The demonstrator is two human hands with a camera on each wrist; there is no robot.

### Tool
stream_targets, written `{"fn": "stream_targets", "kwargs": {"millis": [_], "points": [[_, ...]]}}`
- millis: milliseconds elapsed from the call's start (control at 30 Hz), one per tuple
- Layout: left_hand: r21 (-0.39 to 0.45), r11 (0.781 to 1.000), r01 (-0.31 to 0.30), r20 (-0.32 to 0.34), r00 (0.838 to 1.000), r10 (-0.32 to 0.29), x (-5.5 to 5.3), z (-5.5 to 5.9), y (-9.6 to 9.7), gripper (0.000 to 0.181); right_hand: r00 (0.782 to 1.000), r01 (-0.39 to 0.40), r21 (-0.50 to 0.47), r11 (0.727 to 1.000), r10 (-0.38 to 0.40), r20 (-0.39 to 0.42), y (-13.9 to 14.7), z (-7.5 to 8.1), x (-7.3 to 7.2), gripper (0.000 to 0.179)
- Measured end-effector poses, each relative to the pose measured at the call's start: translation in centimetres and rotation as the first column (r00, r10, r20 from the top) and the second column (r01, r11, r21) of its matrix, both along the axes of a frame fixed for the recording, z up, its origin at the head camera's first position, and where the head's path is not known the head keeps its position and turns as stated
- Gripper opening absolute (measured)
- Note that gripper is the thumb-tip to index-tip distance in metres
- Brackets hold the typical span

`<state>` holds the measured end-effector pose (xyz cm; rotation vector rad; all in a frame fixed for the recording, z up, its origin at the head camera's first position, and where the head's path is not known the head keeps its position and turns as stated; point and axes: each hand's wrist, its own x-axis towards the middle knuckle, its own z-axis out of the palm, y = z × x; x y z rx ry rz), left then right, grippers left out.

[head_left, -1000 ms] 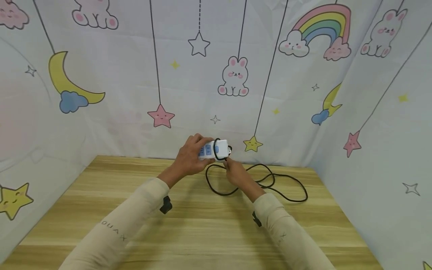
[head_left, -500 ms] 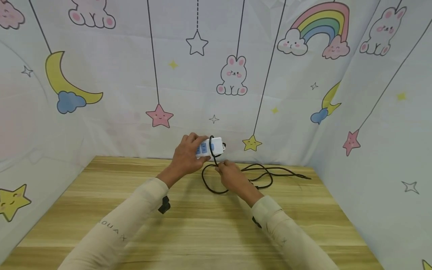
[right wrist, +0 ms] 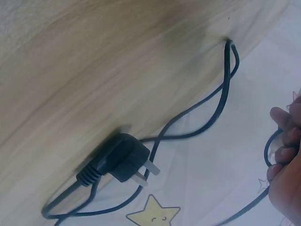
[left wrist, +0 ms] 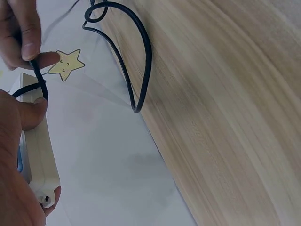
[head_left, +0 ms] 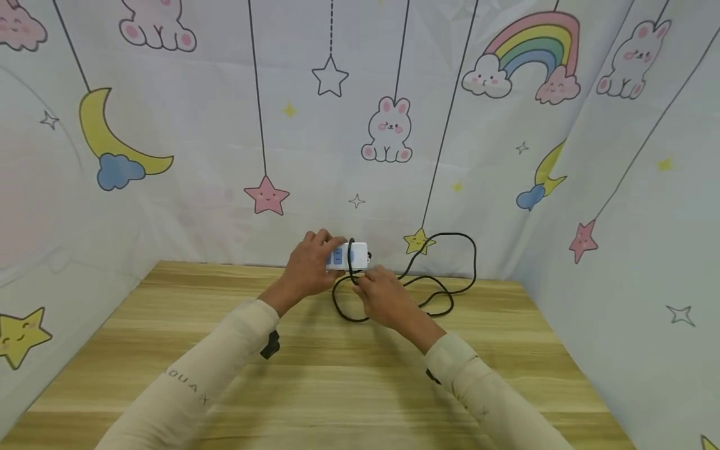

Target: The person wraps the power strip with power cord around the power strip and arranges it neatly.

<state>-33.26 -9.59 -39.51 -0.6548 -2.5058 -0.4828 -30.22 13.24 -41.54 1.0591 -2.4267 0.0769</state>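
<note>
In the head view my left hand (head_left: pixel 306 269) grips a white power strip (head_left: pixel 360 256) with blue sockets, held up near the back wall. A loop of its black power cord (head_left: pixel 475 259) goes round the strip. My right hand (head_left: pixel 385 297) is just below the strip's right end and pinches the cord between thumb and fingers, which shows in the left wrist view. There, my left thumb (left wrist: pixel 33 113) presses on the cord against the strip's pale side (left wrist: pixel 41 150). In the right wrist view a black plug (right wrist: pixel 124 157) with metal prongs lies on the wooden surface.
The rest of the cord spreads in loose loops over the back of the wooden table (head_left: pixel 337 375), and one loop rises in front of the wall. White cloth walls (head_left: pixel 214 219) printed with stars, rabbits and moons enclose the table at the back and sides.
The right hand has moved slightly left, drawing the cord along below the strip. A cord loop on the right has lifted from the table. The left hand has shifted slightly left, still holding the strip.
</note>
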Motion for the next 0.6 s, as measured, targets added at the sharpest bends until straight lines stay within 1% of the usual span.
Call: {"fn": "stream_targets", "kwargs": {"millis": [100, 233, 300, 400, 533, 600], "points": [[-0.026, 0.999, 0.028, -0.028, 0.999, -0.028, 0.2, 0.1, 0.1, 0.068, 0.994, -0.021, 0.026, 0.999, 0.023, -0.111, 0.2, 0.2, -0.2, 0.017], [-0.033, 0.998, 0.055, -0.039, 0.998, -0.057, 0.5, 0.4, 0.2, 0.068, 0.967, -0.075, 0.032, 0.997, 0.080, -0.243, 0.7, 0.7, -0.7, 0.015], [-0.039, 0.997, 0.063, -0.028, 0.998, -0.064, 0.7, 0.6, 0.3, 0.066, 0.955, -0.111, 0.019, 0.994, 0.111, -0.275, 0.9, 1.1, -0.9, 0.015], [-0.053, 0.996, 0.069, -0.009, 0.998, -0.069, 0.9, 0.8, 0.4, 0.066, 0.945, -0.155, 0.009, 0.988, 0.151, -0.291, 1.2, 1.6, -1.3, 0.014], [-0.059, 0.995, 0.077, 0.009, 0.997, -0.077, 1.1, 0.9, 0.3, 0.067, 0.943, -0.225, -0.019, 0.974, 0.212, -0.256, 1.7, 2.1, -1.5, 0.015], [-0.056, 0.994, 0.093, 0.014, 0.996, -0.092, 1.2, 0.9, 0.3, 0.067, 0.941, -0.266, -0.051, 0.963, 0.248, -0.232, 1.8, 2.4, -1.5, 0.017]]}}
